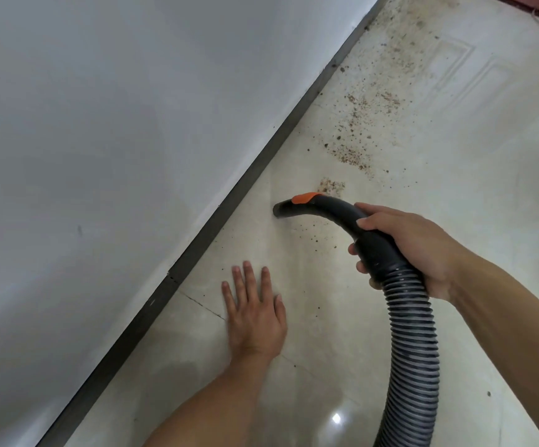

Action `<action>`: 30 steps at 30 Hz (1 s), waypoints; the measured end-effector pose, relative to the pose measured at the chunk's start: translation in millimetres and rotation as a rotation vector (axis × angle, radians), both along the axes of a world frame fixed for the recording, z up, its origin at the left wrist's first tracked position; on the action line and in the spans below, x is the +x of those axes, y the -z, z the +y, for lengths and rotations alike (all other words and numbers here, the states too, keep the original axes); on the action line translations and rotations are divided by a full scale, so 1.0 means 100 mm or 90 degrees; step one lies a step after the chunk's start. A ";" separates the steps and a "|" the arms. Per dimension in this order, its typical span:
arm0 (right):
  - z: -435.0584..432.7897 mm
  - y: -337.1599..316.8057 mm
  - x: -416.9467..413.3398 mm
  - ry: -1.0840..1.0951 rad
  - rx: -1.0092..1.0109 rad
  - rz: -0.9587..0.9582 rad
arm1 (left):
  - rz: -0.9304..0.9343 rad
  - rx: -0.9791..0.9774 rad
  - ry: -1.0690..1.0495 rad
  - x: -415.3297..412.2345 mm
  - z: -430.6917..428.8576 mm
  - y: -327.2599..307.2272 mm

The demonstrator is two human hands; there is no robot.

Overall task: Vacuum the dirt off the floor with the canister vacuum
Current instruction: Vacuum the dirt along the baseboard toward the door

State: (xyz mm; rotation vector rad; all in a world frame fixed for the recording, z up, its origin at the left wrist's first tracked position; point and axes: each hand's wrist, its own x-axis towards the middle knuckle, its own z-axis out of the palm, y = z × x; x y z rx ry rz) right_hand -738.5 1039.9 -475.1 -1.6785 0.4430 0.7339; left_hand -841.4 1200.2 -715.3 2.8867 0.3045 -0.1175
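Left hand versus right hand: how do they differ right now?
The left hand lies flat, fingers straight; the right hand is curled. The left hand rests empty on the glossy cream tiled floor; the right hand grips the black curved vacuum handle with orange button. The left hand is nearer the grey baseboard than the right hand. Both are bare.

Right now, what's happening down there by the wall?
A person is vacuuming a tiled floor beside a white wall. The right hand grips the black hose handle where the ribbed hose joins it. The handle's open end sits low over the floor, pointing toward the dark baseboard. The left hand lies flat on the tile, fingers straight. A trail of brown dirt lies beyond the handle, along the wall.
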 end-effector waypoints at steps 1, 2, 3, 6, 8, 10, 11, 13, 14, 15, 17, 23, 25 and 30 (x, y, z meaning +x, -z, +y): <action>0.00 -0.01 -0.03 0.005 0.002 0.002 | 0.001 -0.001 0.002 0.00 0.01 -0.01; -0.01 0.00 -0.07 0.012 0.004 0.001 | 0.000 -0.002 0.001 0.01 0.01 -0.02; -0.03 0.00 -0.11 0.019 0.005 0.000 | -0.001 -0.007 -0.001 0.02 0.00 -0.02; -0.10 0.04 -0.32 0.051 0.012 -0.007 | 0.013 -0.006 0.007 0.03 0.01 -0.03; -0.16 0.07 -0.50 0.071 0.022 -0.010 | 0.021 -0.004 0.006 0.03 0.02 -0.04; -0.22 0.10 -0.68 0.090 0.032 -0.013 | 0.029 0.004 0.011 0.03 0.03 -0.06; -0.26 0.11 -0.75 0.101 0.034 -0.015 | 0.038 0.009 0.018 0.03 0.03 -0.07; -0.34 0.12 -0.91 0.118 0.039 -0.019 | 0.054 0.006 0.023 0.02 0.04 -0.07; -0.37 0.13 -0.97 0.123 0.044 -0.020 | 0.057 0.010 0.026 0.02 0.05 -0.08; -0.39 0.13 -1.04 0.124 0.050 -0.020 | 0.064 0.017 0.035 0.00 0.07 -0.09; -0.39 0.15 -1.15 0.122 0.062 -0.017 | 0.077 0.026 0.067 -0.06 0.09 -0.12; -0.09 0.26 -1.18 0.080 0.097 -0.028 | 0.095 0.034 0.108 -0.60 0.29 -0.28; 0.06 0.31 -1.09 0.067 0.102 -0.038 | 0.101 0.033 0.101 -0.79 0.39 -0.34; 0.33 0.35 -0.89 0.022 0.124 -0.059 | 0.133 0.017 0.058 -1.15 0.64 -0.47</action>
